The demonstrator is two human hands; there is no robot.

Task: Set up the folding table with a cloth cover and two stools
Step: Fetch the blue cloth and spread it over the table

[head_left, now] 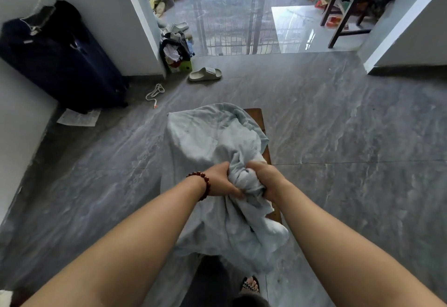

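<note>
A pale blue-grey cloth point(205, 142) lies crumpled over a brown wooden table point(256, 114), hiding most of its top; only the right edge and far corner show. My left hand point(221, 182), with a red bead bracelet on the wrist, grips a bunched fold of the cloth near the table's middle. My right hand point(262, 176) grips the same bunch right beside it. The cloth hangs down off the near end toward my feet. A dark wooden stool point(343, 14) stands far back at the right, piled with clothes.
A dark suitcase point(60, 60) leans on the left wall, with papers point(78, 118) and a white cord point(154, 92) on the floor near it. A slipper point(205, 74) and a heap of clothes point(175, 48) lie by the wall corner. Grey tiled floor spreads on both sides.
</note>
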